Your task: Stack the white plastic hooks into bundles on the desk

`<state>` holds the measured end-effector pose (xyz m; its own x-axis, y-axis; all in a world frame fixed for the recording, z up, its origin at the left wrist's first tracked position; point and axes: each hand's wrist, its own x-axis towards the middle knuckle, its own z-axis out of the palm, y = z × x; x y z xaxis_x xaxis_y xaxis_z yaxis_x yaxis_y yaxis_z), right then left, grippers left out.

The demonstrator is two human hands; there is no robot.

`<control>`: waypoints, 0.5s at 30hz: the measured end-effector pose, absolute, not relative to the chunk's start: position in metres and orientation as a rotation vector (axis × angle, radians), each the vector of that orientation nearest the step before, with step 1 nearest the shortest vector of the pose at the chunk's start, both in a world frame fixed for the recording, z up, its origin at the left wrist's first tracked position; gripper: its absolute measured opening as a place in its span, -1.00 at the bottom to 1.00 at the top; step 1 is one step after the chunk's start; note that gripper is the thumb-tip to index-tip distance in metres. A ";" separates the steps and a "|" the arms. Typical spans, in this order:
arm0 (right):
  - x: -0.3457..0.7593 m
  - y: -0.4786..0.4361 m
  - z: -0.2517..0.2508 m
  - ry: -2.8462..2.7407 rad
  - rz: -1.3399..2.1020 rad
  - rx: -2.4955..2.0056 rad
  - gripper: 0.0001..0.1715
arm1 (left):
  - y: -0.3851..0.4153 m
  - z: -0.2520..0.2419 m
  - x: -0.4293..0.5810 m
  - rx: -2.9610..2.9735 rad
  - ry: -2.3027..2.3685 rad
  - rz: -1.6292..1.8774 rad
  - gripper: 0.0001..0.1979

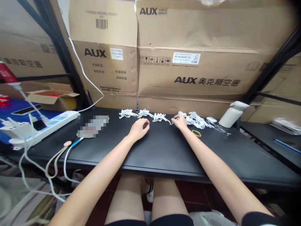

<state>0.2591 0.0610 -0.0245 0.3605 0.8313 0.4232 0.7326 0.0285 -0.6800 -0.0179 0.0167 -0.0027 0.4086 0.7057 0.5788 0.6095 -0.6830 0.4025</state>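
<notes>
My left hand [139, 129] is over the black table, its fingers curled in toward the thumb. What lies inside it, if anything, is hidden. Farther right, my right hand [180, 121] pinches a small white hook [171, 122] between thumb and fingertips. Just left of that hook lies a cluster of white hooks [160, 117]. Two similar clusters, a middle one [144, 113] and a left one [127, 113], continue the row along the back. Beyond my right hand spreads a larger loose heap of white hooks [196, 120].
Yellow rubber bands [196, 133], scissors [221, 129] and a white bottle [233, 114] are on the right. A power strip [56, 125], a blurred-out phone-like object [92, 127] and loose cables are left. Cardboard [188, 72] walls the back; black frame posts [270, 66] stand at the sides.
</notes>
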 end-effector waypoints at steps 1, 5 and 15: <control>0.260 0.060 -0.023 -1.411 0.159 -1.726 -0.89 | 0.017 -0.003 -0.018 2.527 1.186 1.128 -0.86; 0.264 0.053 -0.018 -1.465 0.210 -1.716 -0.98 | 0.014 -0.003 -0.015 2.535 1.166 1.108 -0.86; 0.223 0.036 0.001 -1.332 0.265 -1.240 -0.76 | 0.025 0.014 0.031 1.745 0.936 0.799 -0.46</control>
<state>0.2227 0.0361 0.0012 0.3103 0.7567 0.5755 0.4792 0.3983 -0.7821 0.0305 0.0254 0.0143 0.4902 0.8659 0.0990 0.2340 -0.2402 0.9421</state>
